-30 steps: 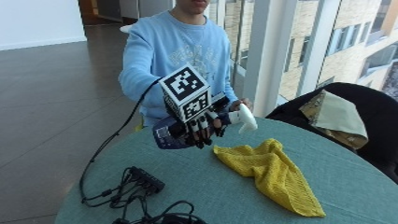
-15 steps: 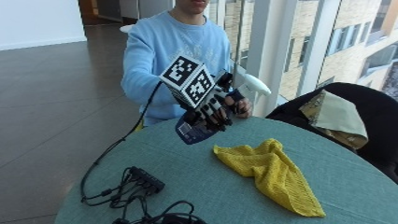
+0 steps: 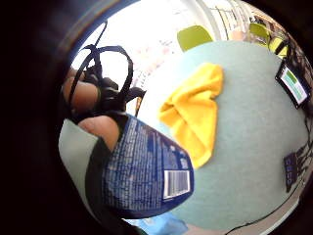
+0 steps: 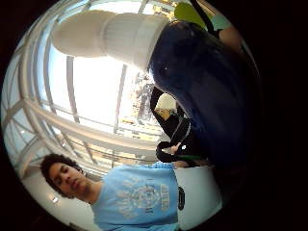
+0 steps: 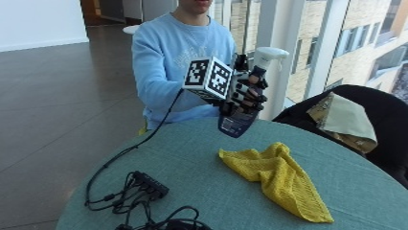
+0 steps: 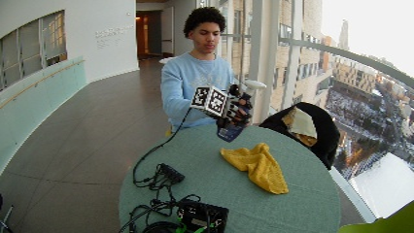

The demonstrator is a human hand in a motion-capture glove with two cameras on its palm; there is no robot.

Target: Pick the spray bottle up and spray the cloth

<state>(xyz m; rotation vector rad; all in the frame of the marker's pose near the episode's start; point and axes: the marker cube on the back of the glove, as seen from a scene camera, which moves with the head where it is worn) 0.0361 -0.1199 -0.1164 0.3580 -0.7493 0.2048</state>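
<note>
So room-wise: the right hand has the spray bottle lifted clear off the round table, with open air under the bottle's base and between it and the yellow cloth. From the bottle, the cloth sits at about 5 o'clock in the outside view, nothing standing between them. The bare tabletop around the cloth is open on all sides. Clutter is off at 7 o'clock: a black hub and tangled cables, well apart from the cloth. A black chair with a folded bag crowds the table edge at 3 o'clock.
</note>
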